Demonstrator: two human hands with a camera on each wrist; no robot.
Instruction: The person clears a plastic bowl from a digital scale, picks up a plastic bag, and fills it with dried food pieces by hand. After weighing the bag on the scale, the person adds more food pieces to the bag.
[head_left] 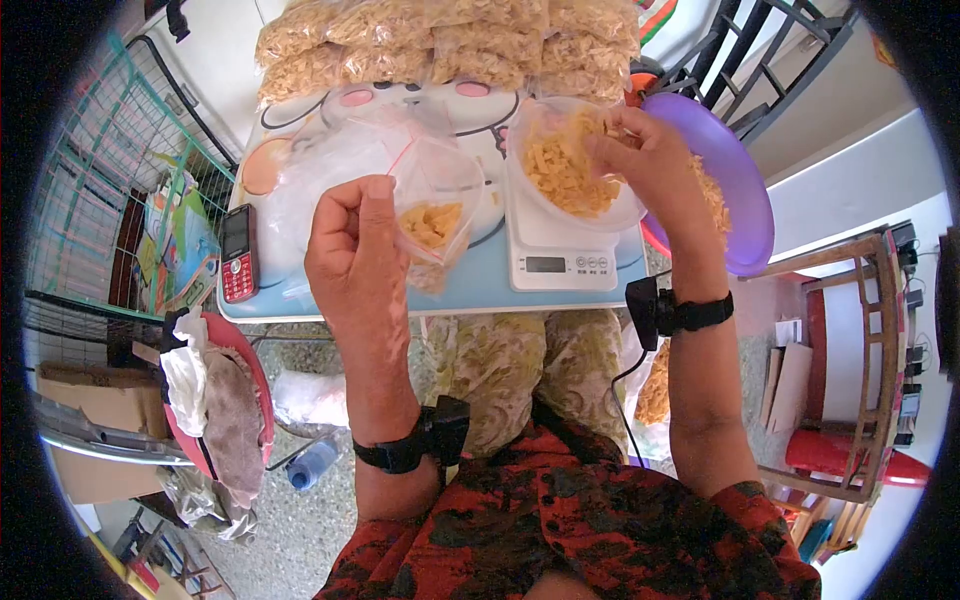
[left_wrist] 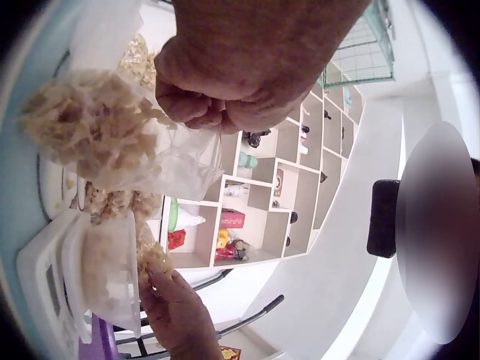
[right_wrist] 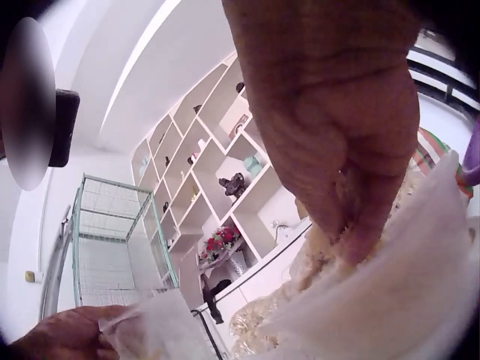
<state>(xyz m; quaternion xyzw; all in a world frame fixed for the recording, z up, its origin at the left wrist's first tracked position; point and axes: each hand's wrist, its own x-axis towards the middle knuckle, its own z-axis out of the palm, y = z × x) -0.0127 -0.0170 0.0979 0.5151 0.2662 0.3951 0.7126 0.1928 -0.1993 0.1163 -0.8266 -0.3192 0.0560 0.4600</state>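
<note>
My left hand (head_left: 358, 240) pinches the top edge of a clear zip bag (head_left: 462, 170) between thumb and fingers. Yellow dried pieces (head_left: 430, 224) lie in the bottom of the bag; the left wrist view shows the filled part (left_wrist: 94, 131) hanging below that hand. Over at the right, a translucent plastic bowl (head_left: 625, 214) of the same yellow pieces (head_left: 560, 170) stands on a white kitchen scale (head_left: 528, 245). My right hand (head_left: 650, 165) reaches over the bowl's rim, thumb and fingers pinching some pieces, its fingertips partly hidden in the right wrist view.
Filled clear bags (head_left: 440, 45) are stacked along the table's back edge. Empty clear bags (head_left: 325, 170) lie left of the held bag, near a red mobile phone (head_left: 239, 255). A purple basin (head_left: 745, 190) with more pieces stands right of the scale. A pink stool (head_left: 258, 385) is at lower left.
</note>
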